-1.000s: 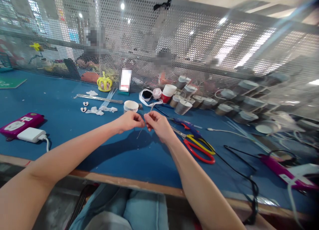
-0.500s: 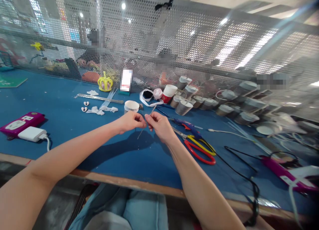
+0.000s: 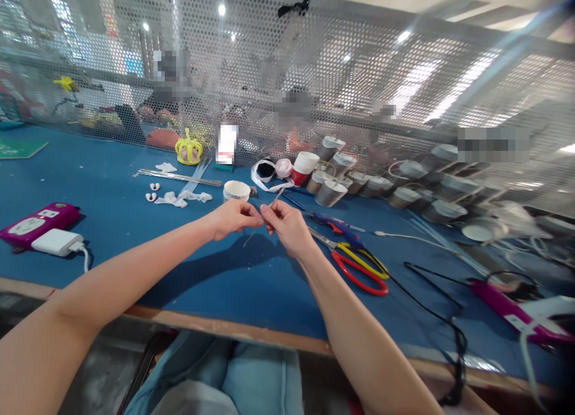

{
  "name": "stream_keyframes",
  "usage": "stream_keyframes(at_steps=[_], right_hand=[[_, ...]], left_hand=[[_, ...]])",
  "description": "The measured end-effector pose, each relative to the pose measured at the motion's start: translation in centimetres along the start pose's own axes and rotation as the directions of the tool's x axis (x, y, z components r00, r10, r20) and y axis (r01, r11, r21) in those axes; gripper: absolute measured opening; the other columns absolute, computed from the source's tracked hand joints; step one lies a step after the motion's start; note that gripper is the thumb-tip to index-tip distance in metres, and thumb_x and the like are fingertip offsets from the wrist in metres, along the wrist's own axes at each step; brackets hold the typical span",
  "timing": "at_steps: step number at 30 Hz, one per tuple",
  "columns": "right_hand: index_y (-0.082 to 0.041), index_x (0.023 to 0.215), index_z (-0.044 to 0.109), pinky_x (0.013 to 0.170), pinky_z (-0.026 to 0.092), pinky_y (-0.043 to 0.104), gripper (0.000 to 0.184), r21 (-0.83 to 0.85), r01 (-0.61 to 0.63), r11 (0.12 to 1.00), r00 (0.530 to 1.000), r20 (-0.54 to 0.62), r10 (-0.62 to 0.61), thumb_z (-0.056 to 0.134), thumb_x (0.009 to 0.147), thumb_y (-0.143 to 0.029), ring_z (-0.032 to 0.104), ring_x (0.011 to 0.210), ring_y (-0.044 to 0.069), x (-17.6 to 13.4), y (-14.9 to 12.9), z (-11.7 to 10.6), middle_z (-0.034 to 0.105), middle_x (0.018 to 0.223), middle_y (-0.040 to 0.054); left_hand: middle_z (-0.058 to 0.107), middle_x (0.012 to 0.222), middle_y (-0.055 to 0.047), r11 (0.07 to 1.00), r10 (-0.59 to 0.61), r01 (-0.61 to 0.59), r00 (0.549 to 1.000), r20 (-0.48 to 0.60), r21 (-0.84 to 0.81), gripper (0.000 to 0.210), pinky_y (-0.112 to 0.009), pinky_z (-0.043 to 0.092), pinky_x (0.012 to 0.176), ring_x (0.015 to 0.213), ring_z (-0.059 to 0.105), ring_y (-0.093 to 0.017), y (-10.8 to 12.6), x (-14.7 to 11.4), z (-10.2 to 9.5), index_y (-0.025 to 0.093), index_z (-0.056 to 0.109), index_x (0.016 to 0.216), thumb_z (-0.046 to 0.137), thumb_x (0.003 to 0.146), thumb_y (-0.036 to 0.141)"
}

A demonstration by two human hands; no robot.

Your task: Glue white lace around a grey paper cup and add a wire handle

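My left hand [image 3: 236, 217] and my right hand [image 3: 286, 222] meet over the blue table, thumbs and fingertips pinched together. Between them is a thin wire [image 3: 250, 238], whose lower end slants down to the left below the fingers. A pale, thin end [image 3: 279, 194] sticks up above my right hand. Where the fingertips grip it is too small to make out clearly. Just behind my left hand stands a white paper cup [image 3: 236, 190]. To the right of my right hand lie scissors [image 3: 359, 265] with red and yellow handles, beside a blue glue gun [image 3: 335, 225].
Thin metal rods [image 3: 179, 177], white scraps [image 3: 173, 199] and a yellow crown-shaped piece [image 3: 188, 150] lie back left. Several grey cups [image 3: 331, 193] line the perforated screen [image 3: 251, 55]. Purple power strips [image 3: 42, 223] sit at both sides, and a black cable [image 3: 422, 307] crosses the right.
The wire's lower end has swung a little to the left and now slants more. Both hands stay pinched in nearly the same place.
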State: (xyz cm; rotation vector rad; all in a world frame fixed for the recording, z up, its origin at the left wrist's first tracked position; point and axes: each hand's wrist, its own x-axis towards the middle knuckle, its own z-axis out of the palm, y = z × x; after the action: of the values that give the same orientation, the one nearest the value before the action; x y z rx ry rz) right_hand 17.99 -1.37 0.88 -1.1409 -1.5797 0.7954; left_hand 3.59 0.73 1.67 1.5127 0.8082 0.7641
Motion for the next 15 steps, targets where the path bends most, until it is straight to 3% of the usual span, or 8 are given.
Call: stream_keyframes(at_steps=[8, 15], right_hand=[[-0.019, 0.055, 0.041, 0.04, 0.032, 0.021, 0.034, 0.012, -0.032, 0.999, 0.999, -0.004, 0.032, 0.056, 0.071, -0.045, 0.037, 0.039, 0.006, -0.09, -0.19, 0.01, 0.042, 0.043, -0.0068], [-0.019, 0.055, 0.041, 0.04, 0.032, 0.021, 0.034, 0.02, -0.02, 1.0, 1.0, 0.007, 0.02, 0.056, 0.072, -0.045, 0.038, 0.039, 0.006, -0.05, -0.11, 0.04, 0.042, 0.043, -0.0066]], left_hand=[[0.048, 0.054, 0.004, 0.984, 0.044, -0.052, 0.998, 0.05, 0.171, 0.011, -0.019, 0.024, 0.044, 0.048, 0.036, -0.004, 0.89, -0.26, -0.76, 0.011, 0.056, 0.06, 0.059, 0.061, 0.021], [0.044, 0.05, 0.006, 0.999, -0.038, 0.038, 0.995, 0.09, -0.001, 0.015, -0.019, 0.017, 0.04, 0.041, 0.029, -0.002, 0.39, -0.06, -0.72, 0.012, 0.051, 0.057, 0.062, 0.06, 0.022]])
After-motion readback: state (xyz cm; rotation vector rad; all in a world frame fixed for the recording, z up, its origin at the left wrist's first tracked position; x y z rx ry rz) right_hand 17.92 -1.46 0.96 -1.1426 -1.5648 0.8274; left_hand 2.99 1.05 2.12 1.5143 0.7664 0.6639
